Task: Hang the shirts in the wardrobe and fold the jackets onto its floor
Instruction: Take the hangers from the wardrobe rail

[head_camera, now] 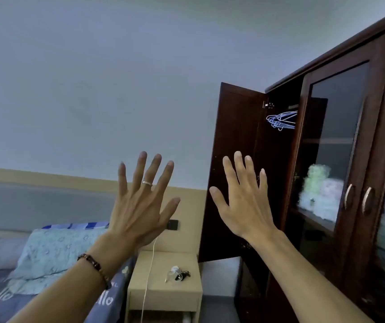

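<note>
Both of my hands are raised in front of me with fingers spread and nothing in them. My left hand (140,206) wears a ring and a bead bracelet. My right hand (242,201) hovers in front of the open door (231,141) of the dark wooden wardrobe (373,94). Several pale blue wire hangers (281,120) hang inside the open compartment, above and to the right of my right hand. No shirt or jacket shows in view.
A beige bedside table (163,292) with a white cable and small items stands between the wardrobe and a bed (12,294) with a light blue pillow (54,252). Glass wardrobe doors (336,136) on the right are closed, with folded soft items behind them.
</note>
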The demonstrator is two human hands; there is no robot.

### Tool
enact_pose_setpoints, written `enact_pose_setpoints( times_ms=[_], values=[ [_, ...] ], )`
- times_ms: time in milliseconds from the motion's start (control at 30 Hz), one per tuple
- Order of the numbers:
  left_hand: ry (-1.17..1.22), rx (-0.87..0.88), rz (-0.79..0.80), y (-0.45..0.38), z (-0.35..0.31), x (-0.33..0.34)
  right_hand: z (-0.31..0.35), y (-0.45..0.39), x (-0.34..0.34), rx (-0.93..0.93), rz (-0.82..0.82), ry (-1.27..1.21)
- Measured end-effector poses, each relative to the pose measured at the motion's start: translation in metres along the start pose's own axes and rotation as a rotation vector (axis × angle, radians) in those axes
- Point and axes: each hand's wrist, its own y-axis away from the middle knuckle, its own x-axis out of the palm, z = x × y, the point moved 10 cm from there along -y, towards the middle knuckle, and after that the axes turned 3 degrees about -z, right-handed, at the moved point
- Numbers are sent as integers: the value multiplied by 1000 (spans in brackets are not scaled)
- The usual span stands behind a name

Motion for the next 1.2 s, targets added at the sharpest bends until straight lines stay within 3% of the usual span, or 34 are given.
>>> enact_pose_setpoints(
  times_ms=[200,533,700,1000,1200],
  values=[
    [37,8,88,-65,-6,125,-81,-67,76,56,34,105],
    [101,68,35,-175,-85,347,-268,-160,226,123,44,141],
    [132,45,3,-266,-128,456,-378,-249,285,138,70,166],
    [223,49,-33,-416,-182,610,-529,-383,361,337,-15,-105],
    [327,105,-33,-516,-219,714,-610,-461,407,429,-112,-111]
  ],
)
